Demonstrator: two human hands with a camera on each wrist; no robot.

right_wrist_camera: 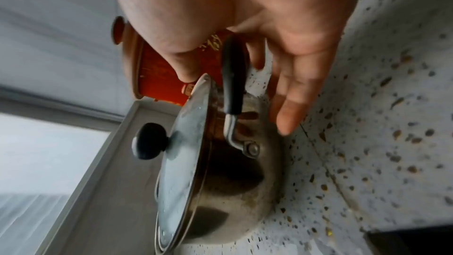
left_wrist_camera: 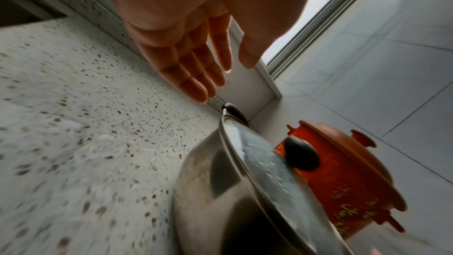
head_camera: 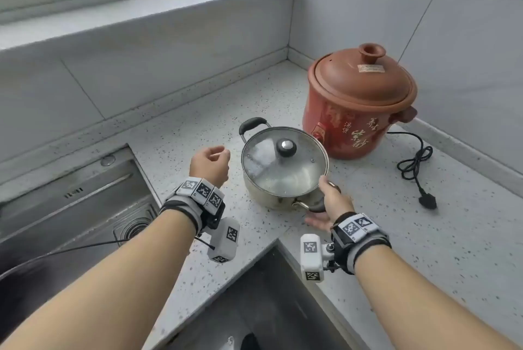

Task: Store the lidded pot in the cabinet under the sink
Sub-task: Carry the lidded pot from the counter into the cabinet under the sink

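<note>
A steel pot [head_camera: 263, 194] [left_wrist_camera: 208, 191] [right_wrist_camera: 240, 181] with a glass lid [head_camera: 283, 171] and a black knob stands on the speckled counter [head_camera: 198, 111]. My right hand [head_camera: 317, 202] [right_wrist_camera: 235, 102] is at its near black handle [head_camera: 317, 206] [right_wrist_camera: 232, 73]: the thumb rests on the lid's rim and straight fingers lie under the handle, not curled round it. My left hand [head_camera: 218, 152] [left_wrist_camera: 220, 77] hovers open just left of the pot, a short way from the far handle [head_camera: 252, 124] [left_wrist_camera: 234, 112], touching nothing. The cabinet under the sink is out of view.
A red clay electric cooker [head_camera: 359, 106] stands right behind the pot in the wall corner, its black cord and plug [head_camera: 416, 165] trailing to the right. The steel sink [head_camera: 70, 202] lies to the left. The counter's inner corner edge [head_camera: 277, 242] is just in front of the pot.
</note>
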